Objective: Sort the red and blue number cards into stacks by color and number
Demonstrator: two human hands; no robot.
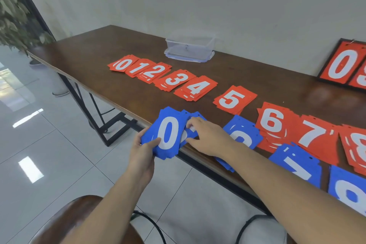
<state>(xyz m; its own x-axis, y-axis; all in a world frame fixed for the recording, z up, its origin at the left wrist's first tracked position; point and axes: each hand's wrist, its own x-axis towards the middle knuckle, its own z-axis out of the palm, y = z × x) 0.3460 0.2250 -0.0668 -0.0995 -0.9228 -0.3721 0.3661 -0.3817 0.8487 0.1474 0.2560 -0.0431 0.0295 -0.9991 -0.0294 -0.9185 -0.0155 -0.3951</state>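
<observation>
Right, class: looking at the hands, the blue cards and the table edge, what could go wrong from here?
1. The left hand holds a fanned blue pile out past the table edge; loose cards could slip to the floor.
2. The right hand pinches cards behind the 0; it might lift two at once and missort one.
3. The right forearm crosses a blue stack overhanging the edge and could knock it off.

Office-like room: long wooden table [99,51], tiled floor [39,144], potted plant [13,16].

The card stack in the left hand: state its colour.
Blue card stack, white 0, head view.
</observation>
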